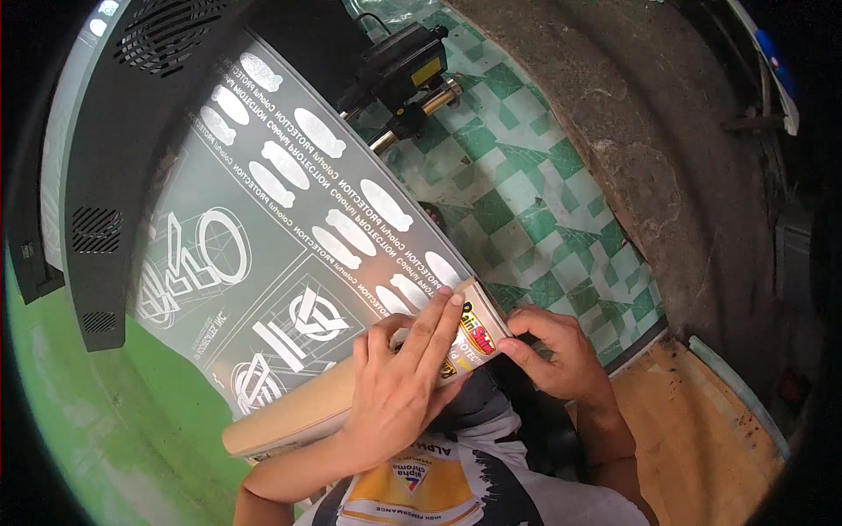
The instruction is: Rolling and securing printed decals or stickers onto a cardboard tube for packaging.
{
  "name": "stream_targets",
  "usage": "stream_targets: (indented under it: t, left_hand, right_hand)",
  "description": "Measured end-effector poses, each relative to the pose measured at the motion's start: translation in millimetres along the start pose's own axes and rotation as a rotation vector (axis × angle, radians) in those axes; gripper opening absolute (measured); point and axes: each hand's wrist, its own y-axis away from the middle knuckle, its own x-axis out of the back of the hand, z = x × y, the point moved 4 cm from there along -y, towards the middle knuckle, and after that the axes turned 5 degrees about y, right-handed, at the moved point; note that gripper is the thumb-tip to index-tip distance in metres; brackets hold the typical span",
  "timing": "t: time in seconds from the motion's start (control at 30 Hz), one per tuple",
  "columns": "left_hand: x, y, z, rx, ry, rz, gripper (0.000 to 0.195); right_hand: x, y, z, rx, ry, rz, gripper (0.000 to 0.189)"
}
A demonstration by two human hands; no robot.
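Note:
A wide printed film with mirrored lettering and white shapes stretches from under a dark machine cover towards me. Its near end is wound into a roll with a plain tan outer face, lying slantwise before my body. My left hand rests across this roll, fingers extended over the printed part and thumb near its lower side. At the roll's right end, the thumb and bent fingers of my right hand pinch the film's edge. A colourful printed logo shows between the two hands. Whatever lies beneath my left palm is hidden.
The dark machine cover with vents arches at the left. A black motor unit and a metal shaft jut out beyond the film. Green checkered flooring runs along a rough wall. A tan board lies at lower right.

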Motion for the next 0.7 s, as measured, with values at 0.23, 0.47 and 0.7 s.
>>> stream_targets:
  t: [0.23,0.47,0.7]
  left_hand:
    - [-2,1,1,-0.001,-0.039,0.009,0.094]
    - [-3,1,0,-0.020,-0.066,-0.013,0.093]
    - [-1,2,1,-0.027,-0.047,-0.020,0.092]
  right_hand:
    - [-19,2,-3,-0.171,-0.373,0.159,0.034]
    - [-21,4,1,-0.119,-0.242,0.135,0.049]
    - [-21,4,1,-0.114,-0.245,0.145,0.053]
